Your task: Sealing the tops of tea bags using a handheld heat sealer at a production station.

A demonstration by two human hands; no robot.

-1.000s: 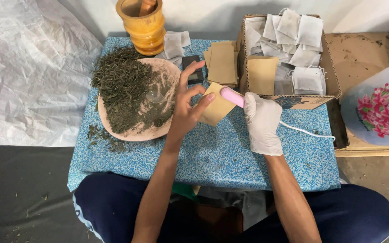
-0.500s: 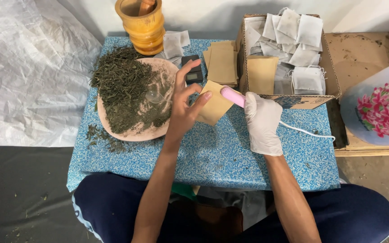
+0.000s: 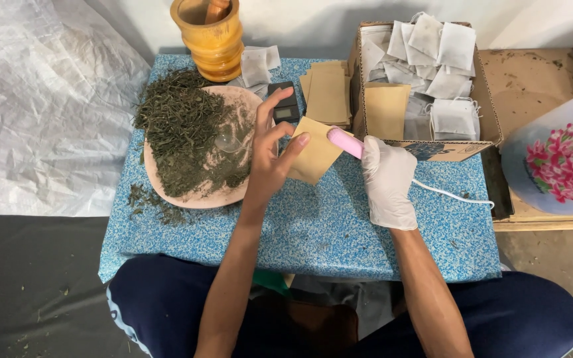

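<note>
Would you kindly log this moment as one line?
left hand: holds tan pouch | right hand: gloved, grips pink sealer at pouch edge | plate: dried leaves

Low blue speckled table [image 3: 313, 232], dark floor [image 3: 34, 285], white wall [image 3: 313, 20], clear plastic sheet [image 3: 41, 113] left.

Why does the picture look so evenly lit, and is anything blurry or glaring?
Head view: soft, even light, with only a faint shadow under the left hand on the blue table; the white plastic sheet looks bright, not blown out; the gloved right hand and brown envelope are sharp; edges bend slightly.
</note>
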